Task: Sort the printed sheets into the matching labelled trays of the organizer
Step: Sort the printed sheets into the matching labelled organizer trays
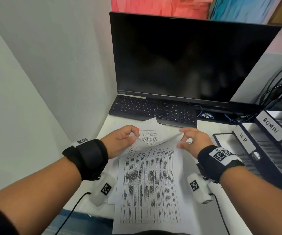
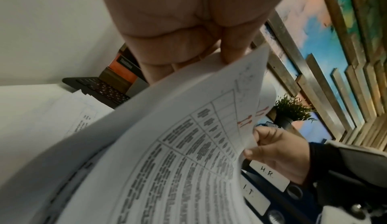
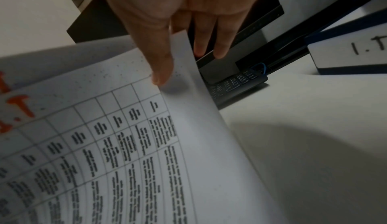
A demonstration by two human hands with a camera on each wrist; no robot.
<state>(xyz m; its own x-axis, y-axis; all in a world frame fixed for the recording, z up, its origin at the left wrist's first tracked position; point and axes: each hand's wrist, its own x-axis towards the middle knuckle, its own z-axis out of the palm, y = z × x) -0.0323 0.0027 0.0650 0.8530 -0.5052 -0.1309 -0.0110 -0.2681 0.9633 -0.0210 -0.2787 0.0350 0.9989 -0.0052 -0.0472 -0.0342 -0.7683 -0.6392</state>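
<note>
A printed sheet [image 1: 149, 184] with a dense table lies bowed over the white desk [image 1: 209, 216], its far edge lifted. My left hand [image 1: 134, 134] pinches that edge's left corner and my right hand [image 1: 181, 138] pinches the right corner. In the right wrist view the thumb [image 3: 161, 72] lies on the sheet [image 3: 130, 144], with the fingers behind it and red "I.T" lettering [image 3: 18, 110] near the top. More printed sheets [image 1: 148, 132] lie underneath. At the right stand dark blue labelled trays: H.R [image 1: 243, 139], ADMIN [image 1: 270, 127] and I.T [image 3: 356, 50].
A black monitor [image 1: 187, 56] and keyboard [image 1: 153, 110] fill the back of the desk. Blue and black cables [image 1: 272, 89] hang behind the trays. A grey partition wall [image 1: 43, 82] closes the left side. A small potted plant [image 2: 291, 110] stands further right.
</note>
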